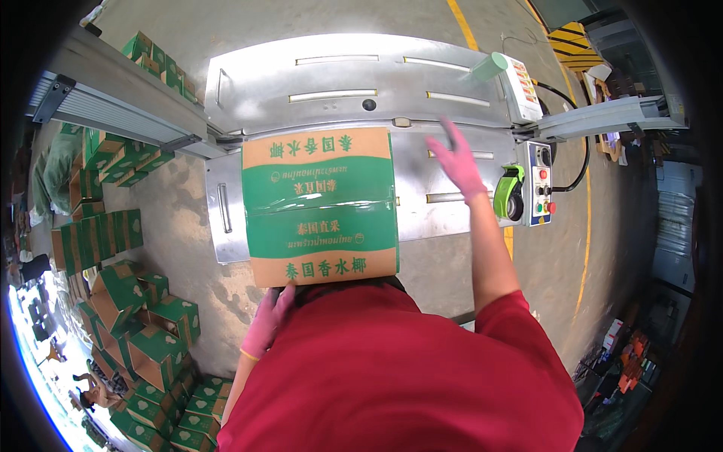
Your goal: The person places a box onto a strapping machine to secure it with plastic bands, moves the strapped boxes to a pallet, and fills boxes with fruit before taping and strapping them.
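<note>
A green and brown cardboard carton [319, 206] bearing printed writing lies on the metal bed of a machine. Clear tape runs along its middle seam, and its near side overhangs the bed towards my body. At the carton's near left edge, my left hand [273, 317] in a pink glove holds on, some fingers hidden below the rim. My right hand [454, 164], also gloved in pink, is spread over the bed to the right of the carton and holds nothing. Closest to its wrist is a green tape dispenser [510, 192] beside the button control panel [539, 183].
The machine's metal lid or rear plate [339, 73] carries a pale green cylinder [490, 66]. Metal posts flank both sides, the left one [135, 107] being wide. Green cartons [158, 339] are piled on the left. A person [99, 390] is at the lower left. Black cable [584, 152] loops at right.
</note>
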### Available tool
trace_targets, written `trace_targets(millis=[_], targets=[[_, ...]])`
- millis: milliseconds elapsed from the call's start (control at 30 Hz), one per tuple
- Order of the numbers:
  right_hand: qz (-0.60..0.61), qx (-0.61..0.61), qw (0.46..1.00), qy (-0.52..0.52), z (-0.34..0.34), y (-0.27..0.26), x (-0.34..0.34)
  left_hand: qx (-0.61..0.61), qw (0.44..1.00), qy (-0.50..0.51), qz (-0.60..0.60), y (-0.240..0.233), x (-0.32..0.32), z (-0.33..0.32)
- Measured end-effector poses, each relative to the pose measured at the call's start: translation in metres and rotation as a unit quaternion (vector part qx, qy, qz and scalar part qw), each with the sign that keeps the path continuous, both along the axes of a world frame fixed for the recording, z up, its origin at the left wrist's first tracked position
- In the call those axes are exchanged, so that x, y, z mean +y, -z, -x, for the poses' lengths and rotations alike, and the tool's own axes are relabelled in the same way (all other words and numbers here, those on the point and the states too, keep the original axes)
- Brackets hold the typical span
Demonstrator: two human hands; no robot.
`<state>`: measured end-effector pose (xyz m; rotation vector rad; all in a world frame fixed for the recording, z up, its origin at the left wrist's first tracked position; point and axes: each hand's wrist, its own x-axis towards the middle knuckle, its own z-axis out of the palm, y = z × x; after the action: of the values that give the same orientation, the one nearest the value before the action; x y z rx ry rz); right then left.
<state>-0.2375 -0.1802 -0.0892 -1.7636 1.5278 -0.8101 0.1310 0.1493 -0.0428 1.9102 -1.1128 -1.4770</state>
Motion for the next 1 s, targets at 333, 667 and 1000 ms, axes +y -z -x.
trace_targets(millis=[333,667,1000], targets=[[-0.139,-0.106,0.97,0.169,-0.043,-0.006,0.074,0.196,0.974,-0.105,0.052,0.033,-0.166,-0.004],[0.007,-0.075,0.933,0.353,0.006,0.004,0.065,0.246,0.944,-0.131,0.178,0.058,-0.328,0.102],[-0.061,-0.028,0.985,0.158,0.138,0.003,0.092,0.264,0.934,-0.147,0.189,0.05,-0.306,0.115]])
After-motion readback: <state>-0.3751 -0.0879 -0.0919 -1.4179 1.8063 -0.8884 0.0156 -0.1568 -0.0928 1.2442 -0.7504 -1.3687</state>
